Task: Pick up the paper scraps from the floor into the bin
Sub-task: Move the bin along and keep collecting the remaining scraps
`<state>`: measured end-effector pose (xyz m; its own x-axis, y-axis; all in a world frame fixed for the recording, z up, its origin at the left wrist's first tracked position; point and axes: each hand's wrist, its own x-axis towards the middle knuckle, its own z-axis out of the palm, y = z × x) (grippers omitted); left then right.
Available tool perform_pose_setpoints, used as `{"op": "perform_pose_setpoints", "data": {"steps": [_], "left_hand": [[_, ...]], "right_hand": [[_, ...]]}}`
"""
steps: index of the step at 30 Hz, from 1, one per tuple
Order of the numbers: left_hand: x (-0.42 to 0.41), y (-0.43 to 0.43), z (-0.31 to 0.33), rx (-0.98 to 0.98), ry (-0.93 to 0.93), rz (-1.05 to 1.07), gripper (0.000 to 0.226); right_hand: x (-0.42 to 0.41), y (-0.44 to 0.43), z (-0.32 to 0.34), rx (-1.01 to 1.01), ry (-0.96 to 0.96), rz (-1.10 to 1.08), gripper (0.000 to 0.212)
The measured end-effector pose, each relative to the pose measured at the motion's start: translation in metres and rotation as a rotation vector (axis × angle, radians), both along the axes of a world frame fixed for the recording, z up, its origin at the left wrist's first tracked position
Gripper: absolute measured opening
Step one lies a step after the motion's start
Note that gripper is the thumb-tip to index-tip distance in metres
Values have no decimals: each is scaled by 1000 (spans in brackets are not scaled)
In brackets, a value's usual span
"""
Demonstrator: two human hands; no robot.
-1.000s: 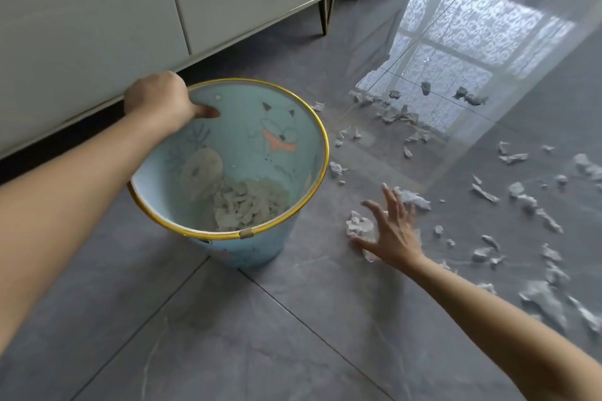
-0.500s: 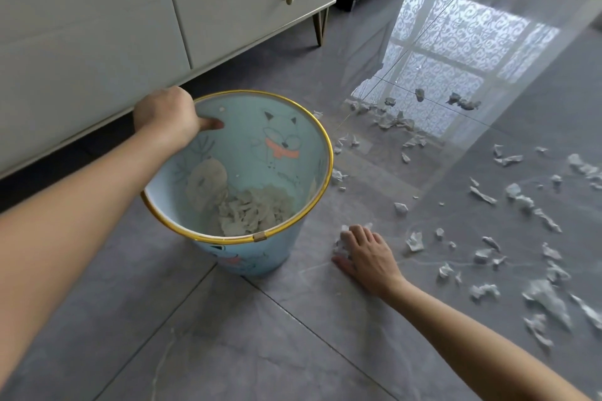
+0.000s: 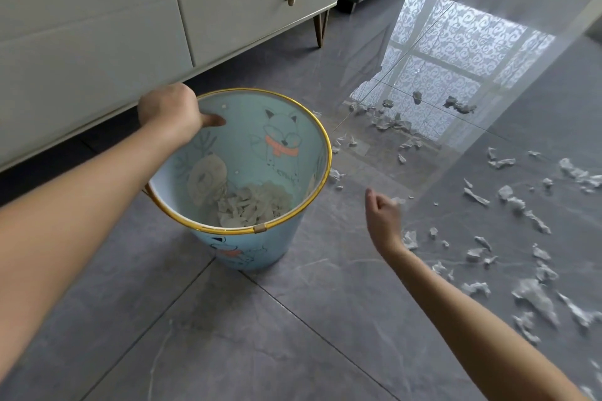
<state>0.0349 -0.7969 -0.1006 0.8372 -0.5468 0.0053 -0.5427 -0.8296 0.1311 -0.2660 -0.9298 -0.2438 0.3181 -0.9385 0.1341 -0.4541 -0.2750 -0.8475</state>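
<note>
Left hand (image 3: 167, 109) grips the gold rim of the tilted pale-blue plastic bin (image 3: 321, 140), thumb inside; right hand (image 3: 382, 216), fingers curled round a white paper scrap (image 3: 399, 200), hangs beside it, so carry step, likely next swing over rim and release; many torn scraps (image 3: 508, 194) lie on the grey tiled floor (image 3: 260, 335).

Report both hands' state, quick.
Left hand: grips the rim of the blue bin, thumb inside.
Right hand: fingers curled, pinching a paper scrap.
</note>
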Motion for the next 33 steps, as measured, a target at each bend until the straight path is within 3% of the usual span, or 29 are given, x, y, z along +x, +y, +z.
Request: {"op": "perform_pose_setpoints", "data": {"steps": [3,5,8,10,13,17,19,21,24,26,29,33], "left_hand": [[0,1,2,-1,1,1,74],[-1,2,3,1,-5,-8,73],[-4,2,4,-4,-9,-13,70],[-5,3,5,-2,-15,-12,70],[-4,4,4,6,-24,-1,69],[-5,1,5,24,-39,17,55],[-5,1,4,27,-50,22,52],[-4,2,1,4,-72,33,58],[-6,3,0,-7,-156,-4,65],[-10,0,1,-23,-226,-73,65],[-22,-17,4,-111,-293,-298,56],[-52,-46,1,-215,-140,-637,58]], "right_hand": [[37,-5,72,200,-438,-95,48],[63,-2,124,286,-705,-34,49],[102,17,182,207,-840,102,49],[125,35,196,76,-742,200,48],[152,61,196,-45,-351,376,50],[152,81,195,-17,129,620,59],[144,79,191,8,200,759,62],[133,74,187,-7,121,811,52],[110,56,170,36,-364,641,29],[80,35,141,-27,-468,369,23],[8,8,60,-88,-152,-110,32],[-103,4,-31,96,353,-582,61]]}}
